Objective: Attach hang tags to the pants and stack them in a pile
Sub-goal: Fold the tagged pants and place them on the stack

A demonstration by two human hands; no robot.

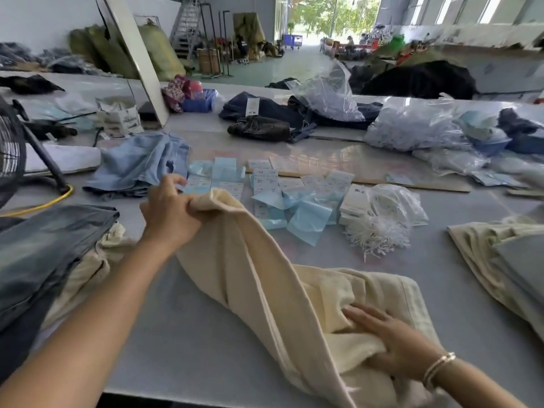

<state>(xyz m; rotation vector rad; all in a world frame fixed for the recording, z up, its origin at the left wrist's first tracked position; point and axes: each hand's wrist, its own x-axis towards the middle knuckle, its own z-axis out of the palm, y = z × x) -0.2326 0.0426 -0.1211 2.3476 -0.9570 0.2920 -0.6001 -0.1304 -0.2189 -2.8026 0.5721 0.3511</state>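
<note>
Cream pants (265, 278) lie across the grey table (182, 325) in front of me. My left hand (169, 214) grips one end of them and holds it lifted off the table. My right hand (394, 343) lies flat on the bunched part near the front edge, fingers straight. Paper hang tags (265, 179) and light blue plastic bags (306, 222) are spread just beyond the pants. A bundle of white tag strings (378, 234) lies to their right, beside a small stack of white tags (353, 206).
Dark denim pants (44, 254) over more cream fabric are piled at the left. Light blue pants (141, 163) lie behind my left hand. More cream pants (500, 260) sit at the right. A fan (11, 154), yellow cable (44, 203) and bags of strings (412, 125) ring the table.
</note>
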